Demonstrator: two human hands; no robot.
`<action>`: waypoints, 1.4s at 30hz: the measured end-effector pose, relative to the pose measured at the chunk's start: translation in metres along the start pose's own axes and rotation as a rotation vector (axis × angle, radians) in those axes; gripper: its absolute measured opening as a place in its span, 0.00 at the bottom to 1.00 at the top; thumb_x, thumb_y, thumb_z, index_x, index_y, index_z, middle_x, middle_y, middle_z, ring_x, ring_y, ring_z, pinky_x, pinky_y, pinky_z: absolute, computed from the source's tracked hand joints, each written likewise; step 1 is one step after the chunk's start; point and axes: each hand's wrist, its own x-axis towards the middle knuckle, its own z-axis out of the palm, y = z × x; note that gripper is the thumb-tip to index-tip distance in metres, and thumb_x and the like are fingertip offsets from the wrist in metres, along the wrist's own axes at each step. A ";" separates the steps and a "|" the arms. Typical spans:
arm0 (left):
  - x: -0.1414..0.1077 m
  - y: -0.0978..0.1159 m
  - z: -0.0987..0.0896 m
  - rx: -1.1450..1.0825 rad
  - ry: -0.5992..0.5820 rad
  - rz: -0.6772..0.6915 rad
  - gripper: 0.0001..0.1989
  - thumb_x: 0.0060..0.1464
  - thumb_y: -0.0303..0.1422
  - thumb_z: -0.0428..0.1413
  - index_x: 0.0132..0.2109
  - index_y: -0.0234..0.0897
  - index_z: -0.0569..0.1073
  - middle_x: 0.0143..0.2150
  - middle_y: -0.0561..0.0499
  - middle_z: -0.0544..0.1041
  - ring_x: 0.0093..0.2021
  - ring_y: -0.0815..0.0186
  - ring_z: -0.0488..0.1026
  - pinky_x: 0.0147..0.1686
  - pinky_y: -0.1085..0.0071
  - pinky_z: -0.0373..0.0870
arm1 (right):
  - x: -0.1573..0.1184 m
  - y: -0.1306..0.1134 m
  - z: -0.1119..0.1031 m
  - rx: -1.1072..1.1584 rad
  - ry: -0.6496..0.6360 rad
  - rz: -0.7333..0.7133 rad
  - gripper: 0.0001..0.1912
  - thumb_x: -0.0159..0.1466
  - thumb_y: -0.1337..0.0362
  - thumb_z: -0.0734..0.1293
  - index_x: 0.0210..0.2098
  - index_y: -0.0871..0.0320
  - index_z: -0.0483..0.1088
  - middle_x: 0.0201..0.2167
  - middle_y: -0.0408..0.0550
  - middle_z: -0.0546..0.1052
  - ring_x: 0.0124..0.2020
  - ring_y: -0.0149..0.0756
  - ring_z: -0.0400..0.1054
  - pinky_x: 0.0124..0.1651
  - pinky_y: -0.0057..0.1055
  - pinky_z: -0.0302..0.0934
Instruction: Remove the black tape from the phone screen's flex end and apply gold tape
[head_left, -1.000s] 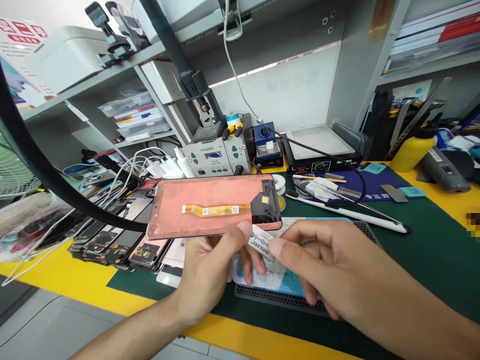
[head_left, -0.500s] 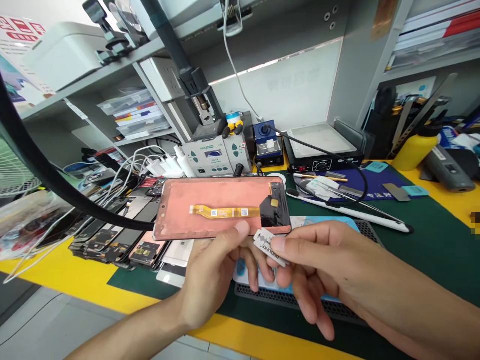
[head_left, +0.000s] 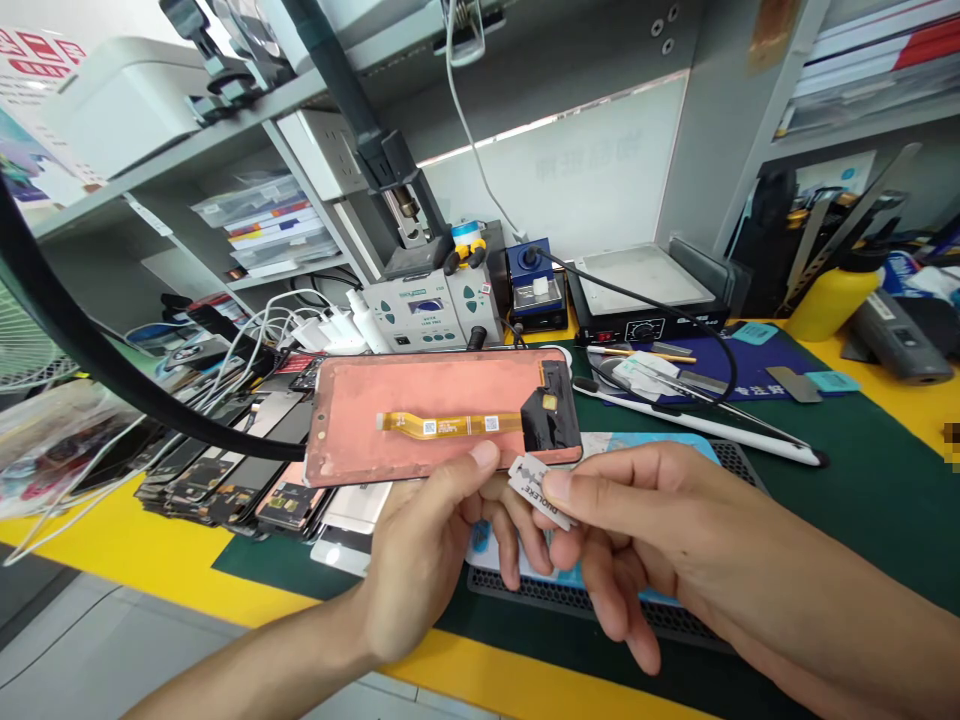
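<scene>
- Firmly, the left hand (head_left: 427,570) is closed around the lower edge of a phone display panel (head_left: 360,420), with the thumb on top and the fingers curled beneath.
- The right hand (head_left: 675,530) is nearly closed, pinching a small razor blade (head_left: 534,490) printed with lettering between thumb and fingers. The blade sits just beside the panel's lower right corner; whether they touch is hard to tell.
- The panel is held nearly flat at the centre of the frame. Its copper-pink back carries a yellow flex cable (head_left: 450,424) and a black patch (head_left: 551,420).
- It probably feels light, thin and fragile, so its long edges look safest to hold, away from the flex cable. The blade likely weighs almost nothing and could slip, so its sharp edge deserves care.
- Beneath the hands lie a blue mat (head_left: 652,445) and a black perforated tray (head_left: 570,595), on a green bench mat (head_left: 840,510).
- At the left, a stack of phone screens (head_left: 225,485) lies under a black gooseneck (head_left: 112,370).
- Beyond the panel stand a soldering station (head_left: 431,310) and a heating plate (head_left: 641,285), with a white pen-shaped tool (head_left: 690,425) lying in front.
- A yellow bottle (head_left: 832,300) stands at the right, and a printer (head_left: 120,105) sits on a shelf at the upper left.
</scene>
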 end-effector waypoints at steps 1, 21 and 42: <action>0.000 0.000 0.000 0.003 0.003 -0.003 0.28 0.68 0.38 0.43 0.30 0.29 0.80 0.25 0.42 0.79 0.24 0.64 0.72 0.24 0.69 0.68 | 0.000 0.000 0.000 0.001 -0.001 -0.004 0.23 0.69 0.49 0.66 0.28 0.63 0.72 0.25 0.43 0.73 0.21 0.24 0.66 0.21 0.18 0.62; -0.001 -0.002 0.002 0.047 0.025 -0.045 0.27 0.68 0.43 0.44 0.31 0.30 0.78 0.26 0.42 0.78 0.25 0.62 0.72 0.24 0.68 0.69 | 0.001 -0.001 0.003 0.016 0.019 -0.007 0.22 0.70 0.52 0.65 0.28 0.63 0.72 0.23 0.43 0.72 0.20 0.24 0.65 0.21 0.18 0.61; -0.003 -0.007 0.001 0.071 0.049 -0.043 0.24 0.69 0.42 0.43 0.34 0.34 0.77 0.27 0.48 0.75 0.27 0.65 0.71 0.28 0.69 0.71 | 0.004 -0.007 0.007 0.011 0.065 0.016 0.21 0.71 0.57 0.64 0.25 0.63 0.71 0.23 0.44 0.73 0.19 0.25 0.65 0.21 0.20 0.61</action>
